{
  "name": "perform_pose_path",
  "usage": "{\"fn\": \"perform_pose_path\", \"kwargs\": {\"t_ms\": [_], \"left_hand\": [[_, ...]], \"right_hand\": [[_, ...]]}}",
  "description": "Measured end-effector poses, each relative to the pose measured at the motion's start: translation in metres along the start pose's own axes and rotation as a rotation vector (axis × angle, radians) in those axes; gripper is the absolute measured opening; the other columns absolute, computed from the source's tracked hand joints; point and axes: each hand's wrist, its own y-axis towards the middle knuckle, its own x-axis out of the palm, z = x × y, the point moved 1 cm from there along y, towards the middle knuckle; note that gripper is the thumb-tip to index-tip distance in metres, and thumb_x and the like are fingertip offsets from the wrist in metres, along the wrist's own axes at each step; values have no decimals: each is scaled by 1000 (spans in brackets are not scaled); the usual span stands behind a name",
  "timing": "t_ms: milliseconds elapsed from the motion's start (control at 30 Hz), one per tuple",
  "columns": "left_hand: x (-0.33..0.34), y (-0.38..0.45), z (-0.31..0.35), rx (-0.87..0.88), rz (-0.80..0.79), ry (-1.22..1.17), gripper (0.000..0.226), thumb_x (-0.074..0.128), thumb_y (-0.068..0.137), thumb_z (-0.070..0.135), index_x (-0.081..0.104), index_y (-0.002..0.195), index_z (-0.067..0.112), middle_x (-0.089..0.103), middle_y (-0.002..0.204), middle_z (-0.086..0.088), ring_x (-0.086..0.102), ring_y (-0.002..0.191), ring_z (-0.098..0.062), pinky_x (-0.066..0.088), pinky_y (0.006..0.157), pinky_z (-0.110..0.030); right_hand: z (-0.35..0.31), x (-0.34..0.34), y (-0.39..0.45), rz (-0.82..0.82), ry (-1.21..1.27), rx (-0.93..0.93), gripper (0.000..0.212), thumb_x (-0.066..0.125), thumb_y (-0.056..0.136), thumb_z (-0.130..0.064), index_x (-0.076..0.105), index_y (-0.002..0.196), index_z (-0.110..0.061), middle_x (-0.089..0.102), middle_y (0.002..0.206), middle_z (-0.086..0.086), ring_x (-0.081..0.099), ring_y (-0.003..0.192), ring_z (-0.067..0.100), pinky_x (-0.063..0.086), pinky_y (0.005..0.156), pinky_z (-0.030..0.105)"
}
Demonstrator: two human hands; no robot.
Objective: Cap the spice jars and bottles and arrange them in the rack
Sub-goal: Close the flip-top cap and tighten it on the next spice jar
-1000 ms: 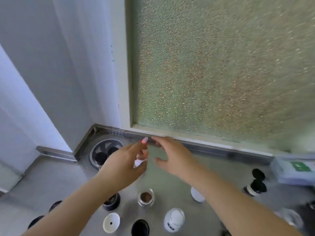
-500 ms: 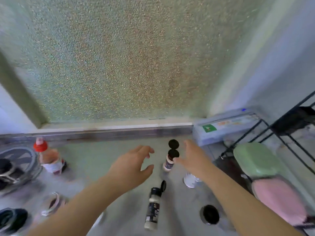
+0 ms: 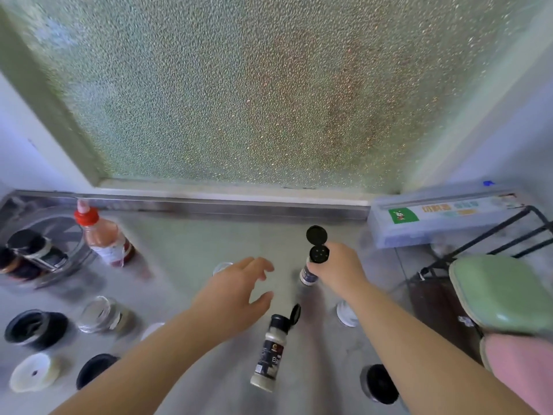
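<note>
Right hand (image 3: pixel 338 269) has closed its grip round the flip-top shaker (image 3: pixel 314 259); left hand (image 3: pixel 236 292) open.

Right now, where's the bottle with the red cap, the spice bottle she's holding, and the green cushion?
Red-capped bottle (image 3: pixel 103 239): head view, on its orange body.
Held spice bottle (image 3: pixel 319 254): head view, on its black shaker top.
Green cushion (image 3: pixel 499 292): head view, on its top.
</note>
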Motion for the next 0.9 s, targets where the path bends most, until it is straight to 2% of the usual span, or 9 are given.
{"fn": "perform_pose_path", "kwargs": {"t_ms": [100, 167, 267, 333, 500, 633, 700, 800, 900], "left_hand": [[-8, 0, -3, 3, 11, -35, 39, 55, 82, 34, 45, 119, 28, 51, 105, 14, 55, 86, -10, 40, 79, -21], [-17, 3, 0, 21, 42, -31, 43, 57, 84, 32, 41, 123, 27, 52, 116, 11, 54, 97, -10, 41, 83, -20], [-38, 8, 13, 51, 131, -36, 58, 59, 81, 43, 33, 130, 24, 43, 134, 10, 46, 120, -11, 38, 94, -25], [-56, 9, 22, 77, 199, -91, 68, 58, 75, 50, 30, 131, 25, 43, 134, 10, 44, 123, -9, 37, 95, -25], [-109, -5, 29, 152, 374, -227, 50, 62, 72, 40, 46, 117, 29, 62, 108, 12, 56, 97, -2, 41, 76, -15], [-141, -29, 23, 158, 330, -428, 33, 61, 75, 26, 50, 104, 36, 66, 88, 6, 63, 78, -11, 52, 78, -28], [-153, -42, 17, 156, 320, -507, 33, 61, 77, 23, 50, 103, 40, 67, 94, 8, 64, 86, -7, 52, 80, -21], [-170, -58, 6, 138, 313, -568, 33, 62, 81, 19, 52, 100, 44, 66, 104, 8, 61, 96, 1, 44, 81, -10], [-184, -72, 0, 144, 299, -621, 31, 61, 76, 25, 56, 104, 37, 68, 102, 2, 62, 93, -2, 47, 83, -16]], "right_hand": [[-19, -17, -12, 34, 14, -88, 23, 63, 72, -20, 50, 53, -18, 53, 53, -5, 54, 62, 21, 37, 52, 26], [-43, -35, -24, 55, 33, -166, 30, 68, 72, -26, 47, 51, -24, 51, 52, -8, 53, 61, 15, 35, 50, 21], [-86, -64, -48, 78, 94, -284, 28, 74, 66, -33, 51, 53, -25, 49, 49, -9, 48, 50, 1, 30, 43, 15], [-111, -80, -66, 70, 189, -339, 22, 77, 64, -34, 58, 58, -23, 49, 49, -9, 45, 45, -1, 31, 42, 13], [-166, -98, -103, 66, 261, -439, 26, 77, 63, -38, 63, 68, -16, 50, 53, -8, 41, 46, 0, 30, 44, 15], [-195, -94, -122, 76, 238, -512, 35, 75, 64, -49, 67, 79, -19, 64, 65, -7, 56, 57, 2, 39, 55, 15], [-206, -91, -128, 0, 295, -555, 41, 72, 63, -60, 68, 84, -26, 71, 81, -8, 64, 76, 1, 46, 72, 21], [-223, -87, -137, -281, 555, -584, 51, 64, 64, -69, 67, 96, -28, 72, 98, -12, 63, 96, -6, 44, 87, 21], [-238, -78, -138, -417, 802, -622, 61, 76, 60, -52, 65, 109, -19, 71, 108, -1, 63, 109, 11, 46, 95, 29]]}}
